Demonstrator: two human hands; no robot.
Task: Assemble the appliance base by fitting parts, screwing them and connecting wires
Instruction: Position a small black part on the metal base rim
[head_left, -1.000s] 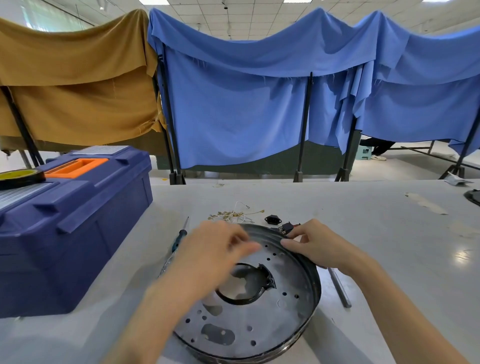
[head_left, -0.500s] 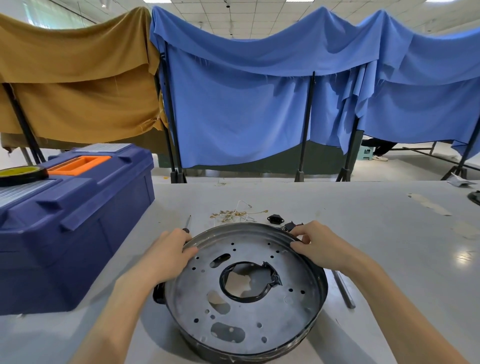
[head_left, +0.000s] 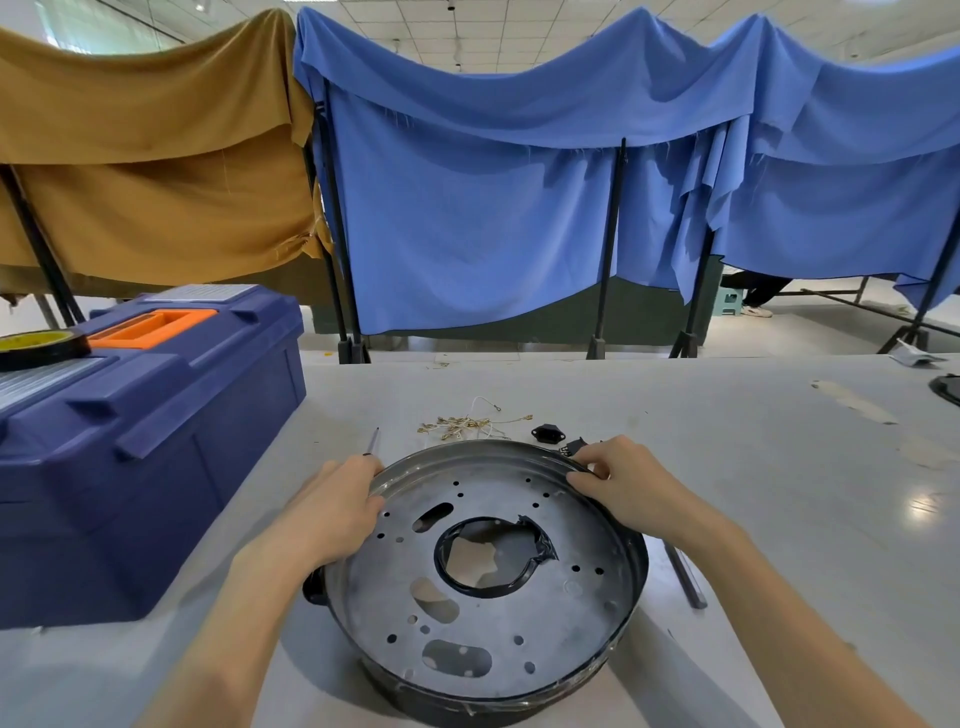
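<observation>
A round dark metal appliance base (head_left: 566, 618) lies on the table in front of me, its plate full of holes with a black-taped central opening. My left hand (head_left: 337, 506) grips its left rim. My right hand (head_left: 623, 488) holds the far right rim, fingers curled over the edge. Behind the base lie a tangle of thin wires with brass terminals (head_left: 467, 422) and small black plastic parts (head_left: 544, 432). A screwdriver shaft (head_left: 373, 441) pokes out past my left hand.
A big blue toolbox (head_left: 140, 431) with an orange handle stands at the left, a tape roll (head_left: 36, 347) on its lid. A grey metal bar (head_left: 685, 577) lies right of the base. Blue and tan cloths hang behind the table.
My left hand moved off the plate's centre to the left rim. The base shifted slightly on the table under both hands.
</observation>
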